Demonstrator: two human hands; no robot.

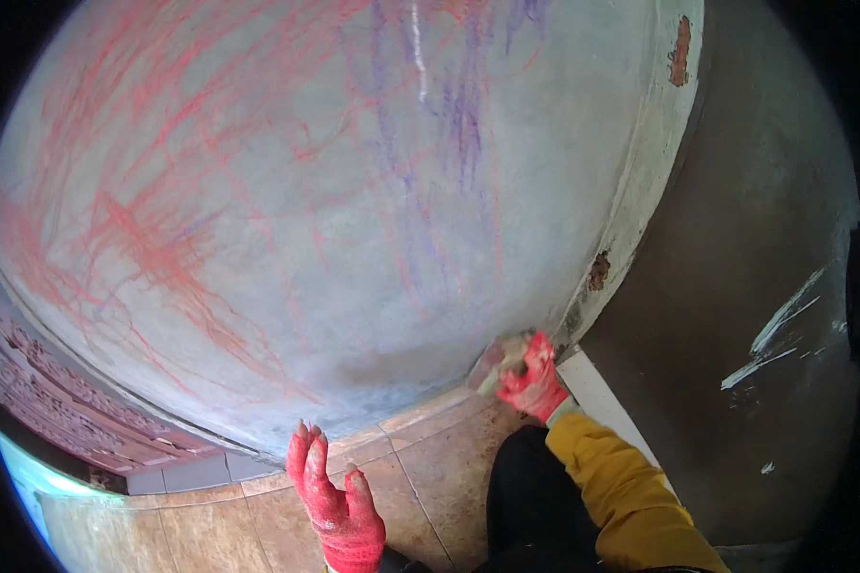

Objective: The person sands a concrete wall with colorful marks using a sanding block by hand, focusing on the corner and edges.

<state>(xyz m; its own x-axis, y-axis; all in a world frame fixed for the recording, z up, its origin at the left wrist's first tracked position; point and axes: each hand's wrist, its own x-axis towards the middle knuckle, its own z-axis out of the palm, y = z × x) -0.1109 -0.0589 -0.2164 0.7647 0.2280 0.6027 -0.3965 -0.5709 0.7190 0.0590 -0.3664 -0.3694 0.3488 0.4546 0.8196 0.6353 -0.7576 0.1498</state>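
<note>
My right hand [534, 383], in a red work glove, grips a flat scraper-like tool [489, 367]. Its blade looks blurred and pressed to the low corner of a grey plaster wall [401, 251], just above the floor tiles. Red and purple scribbles cover much of that wall, with one short white stroke near the top. My left hand [337, 494], also gloved in red, is raised in front of the wall's base with its fingers apart. Nothing is in it. Whether its fingertips touch the wall cannot be told.
Brown floor tiles [444, 458] run along the wall's foot. On the right stands a pale door frame [652, 150] with chipped paint, beside a dark panel [760, 301] with white smears. A pinkish carved panel [79, 401] lies at the left. My dark-clothed knee [530, 494] is close below.
</note>
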